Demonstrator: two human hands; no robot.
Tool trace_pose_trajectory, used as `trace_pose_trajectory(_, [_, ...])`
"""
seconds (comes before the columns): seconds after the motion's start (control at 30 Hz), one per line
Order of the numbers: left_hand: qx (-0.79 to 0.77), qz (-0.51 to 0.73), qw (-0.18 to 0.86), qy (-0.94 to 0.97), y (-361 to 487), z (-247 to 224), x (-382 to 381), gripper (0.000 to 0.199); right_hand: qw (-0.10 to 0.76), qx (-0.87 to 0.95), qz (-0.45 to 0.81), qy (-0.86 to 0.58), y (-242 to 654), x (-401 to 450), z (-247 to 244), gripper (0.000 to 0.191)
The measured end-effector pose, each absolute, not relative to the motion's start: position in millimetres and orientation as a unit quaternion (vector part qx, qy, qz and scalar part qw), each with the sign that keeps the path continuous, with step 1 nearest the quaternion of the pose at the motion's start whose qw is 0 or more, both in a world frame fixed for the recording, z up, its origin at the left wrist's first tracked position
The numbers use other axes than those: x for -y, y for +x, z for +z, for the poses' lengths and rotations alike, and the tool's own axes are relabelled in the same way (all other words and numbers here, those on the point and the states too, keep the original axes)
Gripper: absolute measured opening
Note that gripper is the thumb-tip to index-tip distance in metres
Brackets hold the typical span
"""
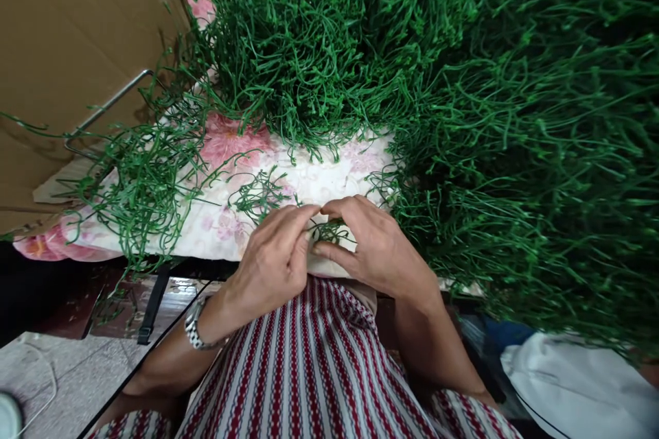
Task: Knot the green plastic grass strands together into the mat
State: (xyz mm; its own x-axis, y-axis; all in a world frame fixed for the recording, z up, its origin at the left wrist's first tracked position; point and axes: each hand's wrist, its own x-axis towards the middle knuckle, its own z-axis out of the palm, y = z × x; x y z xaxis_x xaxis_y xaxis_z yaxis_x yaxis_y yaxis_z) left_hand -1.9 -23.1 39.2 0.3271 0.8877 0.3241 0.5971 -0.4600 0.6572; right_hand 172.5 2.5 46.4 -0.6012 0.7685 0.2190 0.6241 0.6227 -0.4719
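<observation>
Close together at the near edge of the flowered cloth (309, 182) are both hands. My left hand (281, 250) has its fingers curled together around something too small to make out. My right hand (368, 240) arches over a few thin green stems (332, 230), thumb and forefinger apart, its forefinger tip close to my left fingertips. Just beyond them lies a small clump of stems (260, 195). A looser pile (149, 199) spreads at the left, and a large heap of green stems (319, 41) fills the back.
Stems also mass down the whole right side (540, 151). A cardboard sheet (82, 34) stands at the left, with a bent metal rod (110, 103) against it. A black strap (154, 305) hangs below the cloth's edge. A white bag (571, 384) sits lower right.
</observation>
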Motion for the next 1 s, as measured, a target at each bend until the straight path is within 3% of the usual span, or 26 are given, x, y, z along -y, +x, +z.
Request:
trace_pose_trajectory(0.23, [-0.482, 0.362, 0.406, 0.687, -12.1, 35.8, 19.5, 0.016, 0.272, 0.851, 0.257, -0.369, 181.6, 0.2, 40.2, 0.024])
trace_pose_trajectory(0.4, [-0.479, 0.367, 0.482, 0.635, -13.0, 33.5, 19.5, 0.009, 0.310, 0.848, 0.248, -0.351, 175.0, 1.7, 37.7, 0.024])
trace_pose_trajectory(0.57, [-0.470, 0.404, 0.482, 0.619, -13.5, 32.5, 17.7, 0.007, 0.318, 0.839, 0.264, -0.353, 177.8, 2.0, 40.4, 0.041])
trace_pose_trajectory(0.67, [-0.463, 0.426, 0.466, 0.623, -14.2, 32.4, 17.0, 0.004, 0.366, 0.805, 0.299, -0.359, 186.4, 0.5, 47.0, 0.050])
trace_pose_trajectory(0.77, [-0.456, 0.419, 0.446, 0.646, -13.5, 33.1, 17.7, 0.008, 0.394, 0.789, 0.319, -0.347, 187.4, -1.2, 51.4, 0.046])
trace_pose_trajectory(1.0, [-0.445, 0.444, 0.429, 0.649, -9.3, 30.8, 22.7, 0.008, 0.359, 0.832, 0.294, -0.304, 165.6, -1.8, 35.5, 0.030])
